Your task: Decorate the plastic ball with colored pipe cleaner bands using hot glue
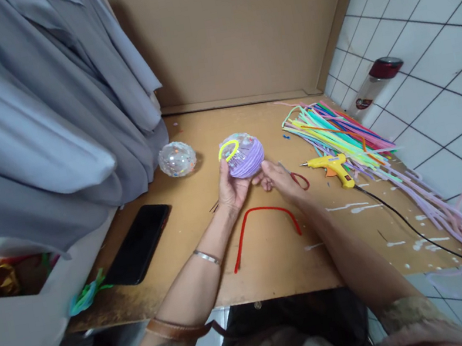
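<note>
My left hand (234, 189) is closed on a clear ball (244, 155) partly wrapped in rows of purple pipe cleaner, holding it above the table. A yellow pipe-cleaner ring (228, 150) lies against the ball's upper left, by my left thumb. At the ball's lower right, my right hand (274, 177) has its fingers curled, and its thumb tip meets the purple edge. Between my forearms a bent red pipe cleaner (259, 209) rests on the table. Scissors with red handles (301, 180) lie partly hidden behind my right hand.
A second clear ball (177, 159) sits left on the table (205, 127). A black phone (140, 244) lies nearer me. On the right are a yellow glue gun (331, 167) with a black cord, piled coloured pipe cleaners (334, 128) and a red-lidded jar (376, 84). Grey cloth (67, 106) hangs left.
</note>
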Demonstrator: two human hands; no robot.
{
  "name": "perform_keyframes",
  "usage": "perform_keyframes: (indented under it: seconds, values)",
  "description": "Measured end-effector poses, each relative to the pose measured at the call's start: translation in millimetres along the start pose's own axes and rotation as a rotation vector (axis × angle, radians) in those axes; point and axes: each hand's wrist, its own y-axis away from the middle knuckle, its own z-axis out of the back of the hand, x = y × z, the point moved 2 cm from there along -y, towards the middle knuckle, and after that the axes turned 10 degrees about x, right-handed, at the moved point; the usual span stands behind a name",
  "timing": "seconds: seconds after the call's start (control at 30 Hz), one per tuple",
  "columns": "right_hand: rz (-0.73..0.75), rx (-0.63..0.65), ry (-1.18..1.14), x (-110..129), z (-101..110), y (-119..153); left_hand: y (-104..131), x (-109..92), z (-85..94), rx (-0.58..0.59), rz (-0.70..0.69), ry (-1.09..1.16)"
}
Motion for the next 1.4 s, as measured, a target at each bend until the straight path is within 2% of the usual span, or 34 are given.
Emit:
perform_keyframes:
  seconds: [0.1, 0.2, 0.27, 0.37, 0.47, 0.53, 0.6, 0.77, 0.9, 1.03, 1.2, 1.4]
  values:
    - [-0.037, 0.147, 0.08, -0.7, -2.5, 2.1, -1.4, 2.7, 4.1, -0.048, -0.024, -0.003]
    - [-0.004, 0.092, 0.133, 0.8, 0.6, 1.6, -1.6, 5.4, 5.1, -0.036, -0.032, 0.031]
    - [0.035, -0.023, 0.083, 1.5, 7.3, -0.7, -2.3, 7.0, 3.9, -0.025, -0.012, 0.058]
    - [0.119, -0.306, -0.056, 1.1, 24.3, -5.2, -6.5, 8.4, 1.2, -0.041, 0.021, 0.117]
    - [0.192, -0.559, -0.07, -1.0, 39.2, -6.5, -15.2, 9.7, -2.5, -0.02, 0.056, 0.211]
    - [0.211, -0.668, -0.018, -3.0, 43.6, -3.9, -21.1, 11.3, -4.6, 0.002, 0.069, 0.264]
    - [0.217, -0.721, 0.073, -4.5, 44.1, 0.7, -25.1, 13.9, -5.4, 0.001, 0.064, 0.297]
    - [0.253, -0.788, 0.358, 0.3, 46.9, 4.6, -28.7, 21.0, -1.3, 0.009, 0.051, 0.324]
    - [0.327, -0.819, 0.509, 15.2, 52.3, -13.3, -32.8, 22.0, 5.5, -0.012, 0.021, 0.336]
    - [0.423, -0.853, 0.56, 24.6, 42.2, -33.2, -35.4, 22.9, 9.2, -0.049, -0.022, 0.306]
    - [0.518, -0.76, 0.584, 21.1, 25.1, -36.1, -34.8, 27.6, 11.1, -0.094, -0.031, 0.258]
    - [0.52, -0.708, 0.588, 26.4, 29.3, -25.6, -36.4, 31.1, 10.8, -0.131, -0.029, 0.217]
